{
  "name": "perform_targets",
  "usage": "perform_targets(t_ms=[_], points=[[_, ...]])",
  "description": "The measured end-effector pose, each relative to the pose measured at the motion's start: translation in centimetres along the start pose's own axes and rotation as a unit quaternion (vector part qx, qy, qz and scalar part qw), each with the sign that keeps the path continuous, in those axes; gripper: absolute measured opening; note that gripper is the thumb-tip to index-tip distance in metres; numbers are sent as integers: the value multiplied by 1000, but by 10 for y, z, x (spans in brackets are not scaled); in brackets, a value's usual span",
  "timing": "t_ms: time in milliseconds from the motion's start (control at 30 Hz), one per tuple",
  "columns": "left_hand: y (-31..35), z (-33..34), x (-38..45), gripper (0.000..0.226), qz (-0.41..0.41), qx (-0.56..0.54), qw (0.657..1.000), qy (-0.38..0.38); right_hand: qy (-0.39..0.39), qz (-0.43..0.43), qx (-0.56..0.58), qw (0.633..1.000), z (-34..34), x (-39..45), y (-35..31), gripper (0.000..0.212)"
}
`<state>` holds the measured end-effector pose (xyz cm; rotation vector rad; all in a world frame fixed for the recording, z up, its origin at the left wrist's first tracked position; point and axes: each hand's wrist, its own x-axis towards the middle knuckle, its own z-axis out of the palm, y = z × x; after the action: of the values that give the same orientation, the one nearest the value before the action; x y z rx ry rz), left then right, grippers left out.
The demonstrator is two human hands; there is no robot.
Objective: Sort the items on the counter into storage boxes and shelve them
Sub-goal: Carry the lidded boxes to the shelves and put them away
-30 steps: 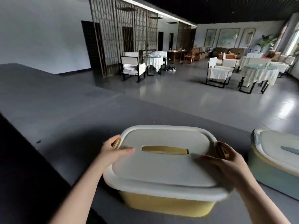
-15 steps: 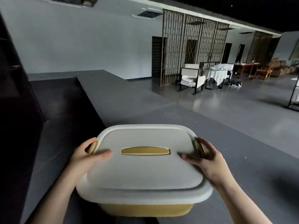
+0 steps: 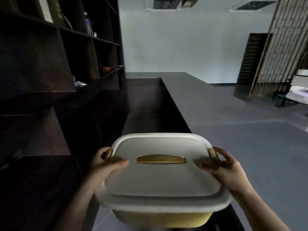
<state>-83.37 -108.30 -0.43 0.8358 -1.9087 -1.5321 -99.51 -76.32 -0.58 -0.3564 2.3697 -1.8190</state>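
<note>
A yellow storage box (image 3: 162, 220) with a white lid (image 3: 160, 179) and a yellow handle slot hangs in front of me, carried off the counter. My left hand (image 3: 104, 165) grips its left side by the yellow latch, thumb lying across the lid. My right hand (image 3: 224, 169) grips the right side the same way, fingers curled round the right latch. The box's contents are hidden under the lid.
A tall dark shelving unit (image 3: 55, 77) fills the left, its cubbies holding a bottle and small items. The grey counter (image 3: 225, 124) runs along the right, with a narrow aisle between it and the shelves. A lattice screen (image 3: 281, 44) stands far right.
The view has swung left from the dining room toward the dark shelves. The box stays gripped in both hands and has left the counter; the blue-green box has dropped out of view.
</note>
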Motion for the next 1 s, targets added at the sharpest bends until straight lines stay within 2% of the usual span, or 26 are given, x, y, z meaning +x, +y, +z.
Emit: perform_targets(t_ms=[167,300,400,533,633,867,1000], points=[[-12,-52,44,80,-19,84,994,69,-54,-45,-28,997,72,69,-17,74],[-30,-68,67,77,-3,55,992,110,-122,-55,-21,991,122,131,-18,87],[-42,-67,88,65,2,22,990,139,-152,-57,-17,987,156,176,-10,89],[-55,-57,136,76,-25,6,987,159,-203,-69,-26,976,195,246,-1,94],[-61,-44,179,84,-44,-2,979,199,-238,-91,-30,966,223,308,-6,88],[-74,-26,260,84,-56,16,951,302,-278,-157,-38,947,289,428,-32,87],[-83,-21,302,86,-71,40,935,346,-280,-160,-50,945,332,483,-41,87]])
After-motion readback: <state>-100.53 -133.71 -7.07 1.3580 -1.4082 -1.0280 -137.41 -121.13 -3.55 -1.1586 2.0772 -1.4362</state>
